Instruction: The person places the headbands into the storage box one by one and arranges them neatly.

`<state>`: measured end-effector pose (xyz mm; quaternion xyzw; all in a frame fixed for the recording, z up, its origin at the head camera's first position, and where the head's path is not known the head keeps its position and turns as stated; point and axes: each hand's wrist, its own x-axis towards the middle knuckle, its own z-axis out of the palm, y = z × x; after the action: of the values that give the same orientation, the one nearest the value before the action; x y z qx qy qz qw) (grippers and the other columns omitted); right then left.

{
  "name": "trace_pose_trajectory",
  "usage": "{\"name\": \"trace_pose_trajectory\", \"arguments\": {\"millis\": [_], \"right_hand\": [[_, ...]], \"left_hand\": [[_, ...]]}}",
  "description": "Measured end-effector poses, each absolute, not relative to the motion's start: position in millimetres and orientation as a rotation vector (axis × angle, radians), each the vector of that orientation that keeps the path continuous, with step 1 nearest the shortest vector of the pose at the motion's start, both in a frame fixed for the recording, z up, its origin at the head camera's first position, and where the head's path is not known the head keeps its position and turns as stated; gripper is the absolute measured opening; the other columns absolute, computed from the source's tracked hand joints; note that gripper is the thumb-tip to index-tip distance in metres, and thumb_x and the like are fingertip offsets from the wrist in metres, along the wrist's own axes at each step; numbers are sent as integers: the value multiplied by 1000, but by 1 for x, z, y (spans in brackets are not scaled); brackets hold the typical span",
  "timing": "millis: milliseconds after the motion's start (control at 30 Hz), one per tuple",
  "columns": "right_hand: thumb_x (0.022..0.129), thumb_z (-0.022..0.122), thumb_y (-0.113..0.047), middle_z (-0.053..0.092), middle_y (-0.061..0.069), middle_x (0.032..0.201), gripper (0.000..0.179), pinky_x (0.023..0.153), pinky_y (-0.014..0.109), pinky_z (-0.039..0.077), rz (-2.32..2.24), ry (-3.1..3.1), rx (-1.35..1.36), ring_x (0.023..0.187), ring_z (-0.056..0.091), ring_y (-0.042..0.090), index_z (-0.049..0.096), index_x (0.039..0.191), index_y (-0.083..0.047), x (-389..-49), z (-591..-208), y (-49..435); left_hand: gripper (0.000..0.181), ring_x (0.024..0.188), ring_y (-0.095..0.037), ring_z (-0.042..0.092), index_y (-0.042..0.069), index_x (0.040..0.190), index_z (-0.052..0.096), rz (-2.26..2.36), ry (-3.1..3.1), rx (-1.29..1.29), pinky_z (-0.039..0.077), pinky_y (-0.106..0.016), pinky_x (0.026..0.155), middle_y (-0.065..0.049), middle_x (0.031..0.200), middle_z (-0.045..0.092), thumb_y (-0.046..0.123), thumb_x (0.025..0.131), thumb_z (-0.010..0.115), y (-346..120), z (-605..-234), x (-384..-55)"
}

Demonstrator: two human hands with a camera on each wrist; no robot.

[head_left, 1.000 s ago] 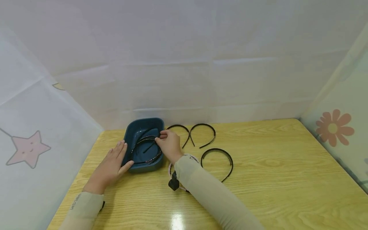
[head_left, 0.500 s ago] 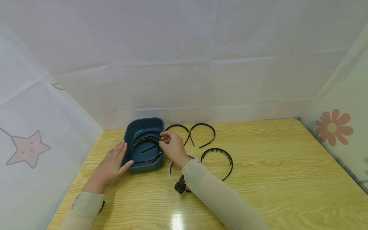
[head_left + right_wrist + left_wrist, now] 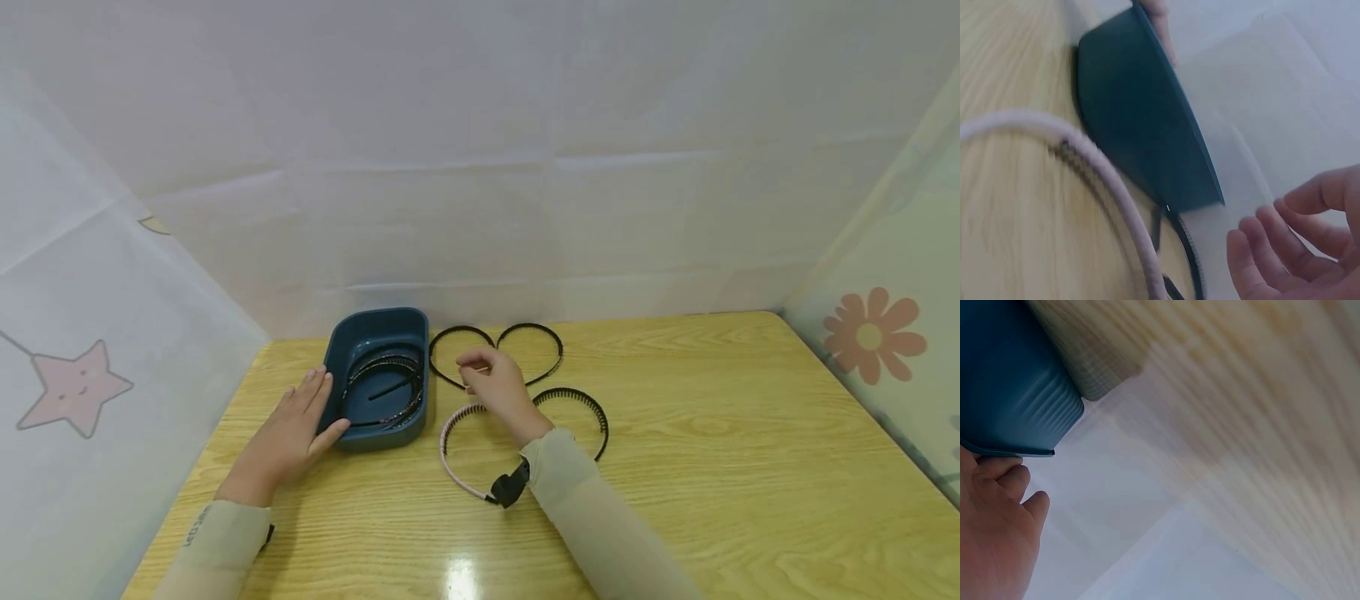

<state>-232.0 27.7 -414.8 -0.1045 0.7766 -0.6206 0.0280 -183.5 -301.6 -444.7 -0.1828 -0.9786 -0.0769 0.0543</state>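
**Head view: left hand on the bin, right hand empty above the headbands**

The head view shows a blue bin (image 3: 377, 379) at about ten o'clock on the wooden table (image 3: 712, 433), with several dark headbands (image 3: 381, 385) lying inside it. The left hand (image 3: 288, 433) rests flat against the bin's seven o'clock side, fingers straight and thumb touching the near rim; the left wrist view shows the fingertips just under the bin's lip (image 3: 1016, 453).

The right hand (image 3: 495, 392) hangs just to the three o'clock side of the bin, fingers loosely curled and holding nothing; the right wrist view shows them relaxed and apart (image 3: 1291, 250). Below it lies a pink headband (image 3: 450, 454) with a black bow (image 3: 510, 487) at its six o'clock end, and the sleeve crosses over it.

Two thin black headbands (image 3: 495, 350) lie side by side at twelve o'clock from the hand, touching where they meet. A toothed black headband (image 3: 581, 400) lies at three o'clock from the hand, partly under the sleeve. The pink headband's arc runs just beside the bin wall in the right wrist view (image 3: 1085, 156).
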Motion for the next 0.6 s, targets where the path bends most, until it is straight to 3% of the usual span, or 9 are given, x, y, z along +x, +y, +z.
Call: {"name": "trace_pose_trajectory", "arguments": {"millis": [200, 600], "right_hand": [[93, 58, -15, 63, -2, 90, 13, 71, 30, 52, -1657, 2641, -429, 81, 59, 13, 67, 103, -15, -231, -416, 57], [91, 63, -15, 65, 0, 95, 17, 76, 35, 53, -1348, 2826, -460, 87, 61, 16, 65, 107, -10, -239, -417, 121]], "left_hand": [[80, 142, -35, 8, -2, 149, 15, -241, -2967, -552, 9, -51, 115, -20, 155, 10, 53, 96, 40, -301, -444, -182], [80, 142, -35, 6, -1, 149, 13, -243, -2963, -558, 9, -52, 115, -19, 155, 8, 53, 97, 39, -299, -444, -182]]}}
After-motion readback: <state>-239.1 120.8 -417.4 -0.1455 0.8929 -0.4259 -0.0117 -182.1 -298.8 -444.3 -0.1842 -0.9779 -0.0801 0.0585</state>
